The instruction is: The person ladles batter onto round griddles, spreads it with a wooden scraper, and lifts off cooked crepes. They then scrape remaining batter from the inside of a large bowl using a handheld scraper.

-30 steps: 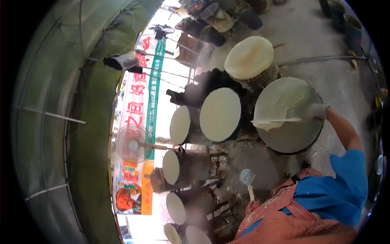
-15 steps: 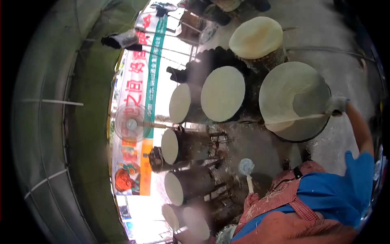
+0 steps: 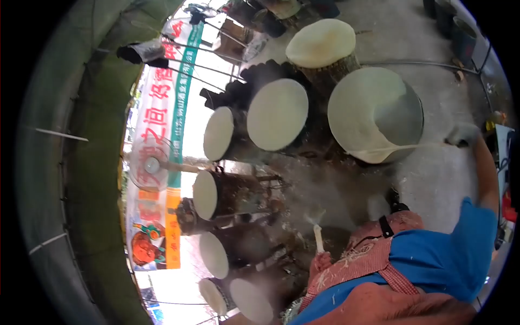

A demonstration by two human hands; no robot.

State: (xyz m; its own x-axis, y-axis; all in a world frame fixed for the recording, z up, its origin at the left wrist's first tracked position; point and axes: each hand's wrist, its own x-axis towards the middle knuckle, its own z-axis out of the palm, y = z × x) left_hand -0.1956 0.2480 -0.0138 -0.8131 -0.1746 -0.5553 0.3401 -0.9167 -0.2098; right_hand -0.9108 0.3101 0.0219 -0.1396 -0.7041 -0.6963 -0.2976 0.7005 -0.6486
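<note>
My right hand (image 3: 460, 134), in a pale glove, is closed on one end of a long, thin, pale blade (image 3: 403, 148). The blade reaches left across the near edge of a large round griddle (image 3: 402, 122). A pale layer of batter (image 3: 357, 105) covers much of that griddle, with a darker bare patch on its right side. Lower down, my left hand (image 3: 320, 261) is closed on a whitish handle (image 3: 318, 238) that points upward. The far end of the handle is blurred by haze.
Pale sheets lie on several round griddles, including a mid-left one (image 3: 278, 114) and a smaller one (image 3: 219, 133). Another pale sheet (image 3: 321, 43) tops a stand at the back. A fan (image 3: 152, 165) is before a printed banner (image 3: 157, 103). Buckets (image 3: 463, 40) stand top right.
My right hand has moved right, off the large griddle, drawing the blade with it. The bare patch now lies at the griddle's right side. The camera view has shifted. My left hand still grips its handle.
</note>
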